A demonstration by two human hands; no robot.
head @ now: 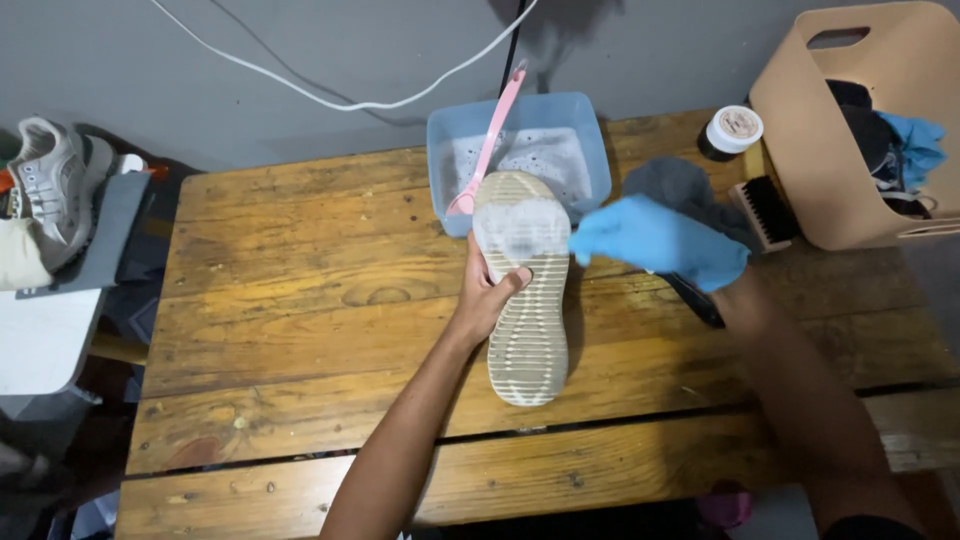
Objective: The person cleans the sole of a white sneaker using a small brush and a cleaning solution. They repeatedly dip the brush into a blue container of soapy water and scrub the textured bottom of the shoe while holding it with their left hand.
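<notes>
A shoe [525, 320] lies sole up on the wooden table [300, 300], its ribbed pale sole covered with white foam near the toe. My left hand [485, 295], bare, grips the shoe's left side with the thumb on the sole. My right hand [660, 243] wears a blue glove and is shut on a dark-handled brush [695, 298], its head at the foamy part of the sole.
A blue tub [590, 150] of soapy water with a pink brush [490, 140] stands behind the shoe. A grey cloth [675, 185], a wooden brush [765, 210], a small jar [732, 130] and a beige basket [810, 170] sit at the right. Sneakers [50, 185] rest off the table, left.
</notes>
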